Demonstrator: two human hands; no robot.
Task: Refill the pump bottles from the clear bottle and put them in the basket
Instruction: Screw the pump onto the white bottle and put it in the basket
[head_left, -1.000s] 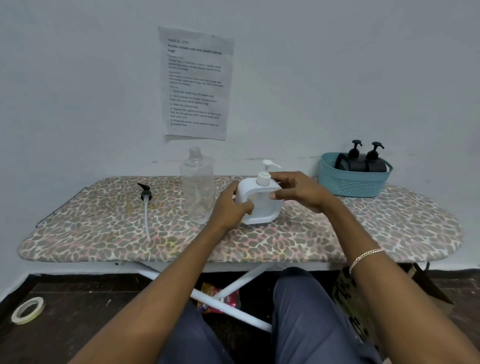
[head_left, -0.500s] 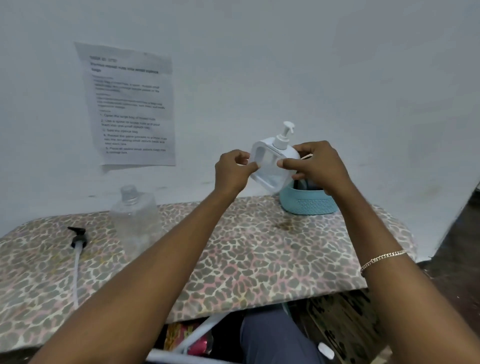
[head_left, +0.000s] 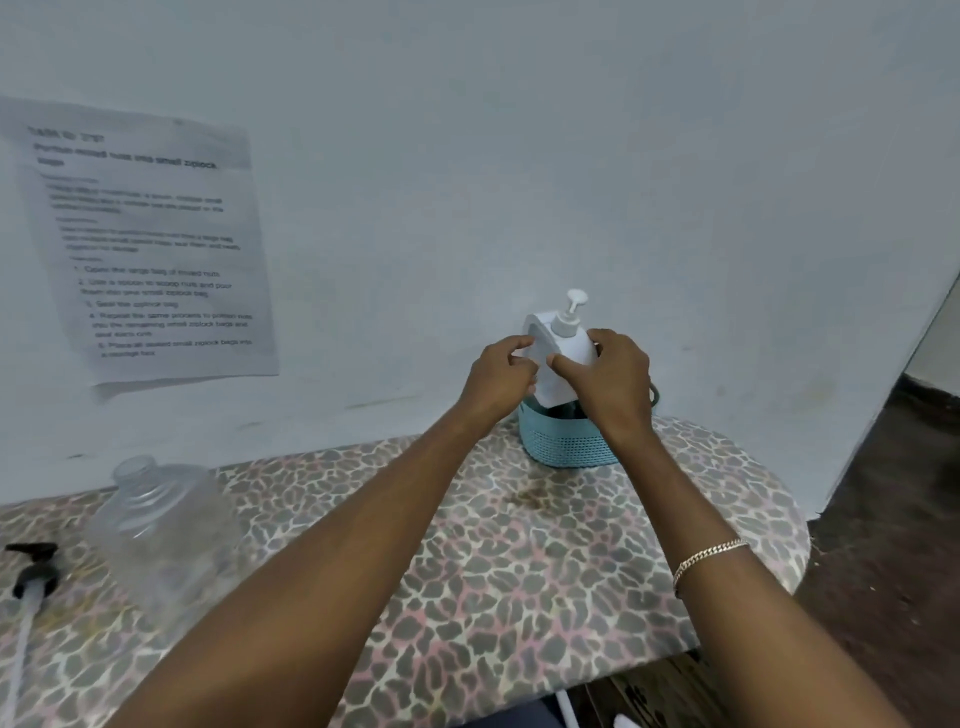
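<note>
A white pump bottle (head_left: 558, 353) is held tilted, its lower end inside the top of the teal basket (head_left: 563, 444) at the far right of the board. My left hand (head_left: 501, 382) grips its left side and my right hand (head_left: 608, 382) grips its right side. Dark shapes show inside the basket below it, mostly hidden by my hands. The clear bottle (head_left: 161, 530) stands uncapped at the near left, looking empty. A loose black pump head with a white tube (head_left: 31, 582) lies at the far left edge.
The ironing board with a leopard-print cover (head_left: 519, 561) holds everything. A printed sheet (head_left: 150, 244) is taped to the white wall behind. Dark floor (head_left: 893, 519) shows beyond the board's right end. A bracelet circles my right wrist.
Both hands lifted the white pump bottle off the board, carried it right and lowered it into the basket. The view has swung right with them.
</note>
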